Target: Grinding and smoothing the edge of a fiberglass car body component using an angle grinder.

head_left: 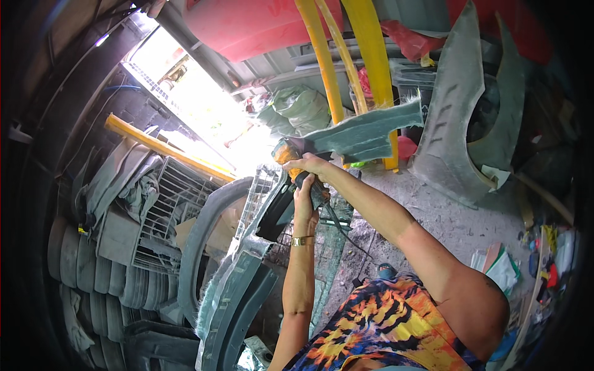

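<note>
My right hand [307, 164] grips the body of a yellow and black power tool [287, 152], probably a grinder, whose dark cord hangs down. My left hand [305, 192] is closed on the same tool just below. The tool is at a grey-green fibreglass panel [365, 136] with frayed edges, which stretches to the right. The panel's long lower part [241, 284] runs down to the lower left, left of my left forearm. The tool's working end is hard to make out.
Yellow bars [387, 74] rise behind the panel. Grey fender-like parts [445, 142] lean at right. Wire racks [161, 213], a curved grey part [192, 260] and stacked panels [86, 266] fill the left. Sacks [297, 108] sit near the bright opening. Assorted clutter [550, 266] lies lower right.
</note>
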Demonstrator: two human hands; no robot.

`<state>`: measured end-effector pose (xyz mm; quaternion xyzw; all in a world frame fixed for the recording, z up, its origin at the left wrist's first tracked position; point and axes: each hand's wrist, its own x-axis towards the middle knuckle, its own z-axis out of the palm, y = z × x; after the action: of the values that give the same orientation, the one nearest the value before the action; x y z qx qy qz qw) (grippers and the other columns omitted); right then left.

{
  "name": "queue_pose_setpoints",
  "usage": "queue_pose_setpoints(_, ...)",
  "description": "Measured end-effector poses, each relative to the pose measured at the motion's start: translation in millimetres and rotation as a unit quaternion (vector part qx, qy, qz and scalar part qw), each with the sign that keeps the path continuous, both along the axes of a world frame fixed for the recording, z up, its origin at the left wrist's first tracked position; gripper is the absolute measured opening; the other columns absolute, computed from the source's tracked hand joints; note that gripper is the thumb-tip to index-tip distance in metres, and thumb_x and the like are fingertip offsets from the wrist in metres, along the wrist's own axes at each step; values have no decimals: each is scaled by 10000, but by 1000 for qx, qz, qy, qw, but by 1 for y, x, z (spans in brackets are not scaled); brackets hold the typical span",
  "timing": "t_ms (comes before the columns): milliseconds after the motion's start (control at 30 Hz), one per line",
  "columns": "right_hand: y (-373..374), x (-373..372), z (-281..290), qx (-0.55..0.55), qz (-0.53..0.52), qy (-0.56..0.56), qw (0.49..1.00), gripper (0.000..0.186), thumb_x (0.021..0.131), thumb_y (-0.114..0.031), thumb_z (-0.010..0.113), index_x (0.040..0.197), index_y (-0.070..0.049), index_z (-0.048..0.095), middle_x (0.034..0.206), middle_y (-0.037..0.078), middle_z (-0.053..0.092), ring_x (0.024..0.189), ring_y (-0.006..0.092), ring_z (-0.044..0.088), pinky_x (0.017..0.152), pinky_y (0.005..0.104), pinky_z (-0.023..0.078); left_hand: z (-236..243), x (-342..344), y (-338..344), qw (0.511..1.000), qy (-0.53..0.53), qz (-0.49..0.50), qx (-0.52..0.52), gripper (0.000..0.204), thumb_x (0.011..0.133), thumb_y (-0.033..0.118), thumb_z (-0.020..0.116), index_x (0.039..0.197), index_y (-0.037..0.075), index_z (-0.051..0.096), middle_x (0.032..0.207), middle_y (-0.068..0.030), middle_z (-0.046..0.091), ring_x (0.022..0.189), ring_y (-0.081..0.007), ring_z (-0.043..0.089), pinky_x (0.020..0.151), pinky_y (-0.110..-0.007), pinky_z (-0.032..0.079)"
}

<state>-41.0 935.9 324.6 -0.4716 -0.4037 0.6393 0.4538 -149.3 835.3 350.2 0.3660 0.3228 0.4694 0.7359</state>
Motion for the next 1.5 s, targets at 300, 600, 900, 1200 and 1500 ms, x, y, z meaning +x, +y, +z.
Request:
queue_pose_setpoints(300, -16, 11, 9, 19, -40, 9, 999, 1014, 611, -443, 826, 1279, 170, 373, 1170, 233, 532, 1046, 265, 558, 860, 343, 473, 4, 9, -5, 1000, 7, -13, 10, 209, 884, 200, 625, 995, 32, 571, 806, -47, 624, 588, -160, 611, 516, -288, 512)
queue_pose_setpoints(600, -46, 20, 31, 35, -41, 62, 997, 788, 662, -366, 825, 1168, 119, 464, 949, 155, 610, 818, 212, 629, 698, 301, 519, 11, 17, -16, 999, 23, -10, 21, 205, 885, 204, 623, 994, 39, 568, 800, -44, 622, 580, -152, 604, 503, -276, 504)
queue_pose_setpoints(900, -58, 25, 40, 39, -91, 61, 993, 708, 658, -337, 842, 1088, 108, 499, 893, 146, 617, 734, 195, 644, 631, 298, 536, 11, 22, -18, 999, 26, -27, 31, 211, 881, 216, 626, 983, 42, 567, 785, -40, 615, 566, -152, 598, 494, -283, 499)
queue_pose_setpoints(1200, -67, 30, 41, 21, -102, 18, 994, 808, 651, -410, 830, 1150, 119, 478, 975, 160, 611, 828, 197, 630, 707, 285, 522, 12, 25, -23, 999, 28, -23, 17, 261, 861, 199, 657, 1004, 16, 541, 790, -69, 609, 577, -180, 602, 501, -301, 505)
queue_pose_setpoints(1500, -70, 41, 36, 56, -57, 106, 991, 598, 719, -294, 805, 1094, 47, 487, 870, 139, 621, 686, 216, 653, 596, 327, 557, 10, 30, -26, 998, 44, -42, 25, 269, 856, 213, 664, 1019, 42, 537, 802, -48, 604, 606, -155, 594, 518, -299, 513)
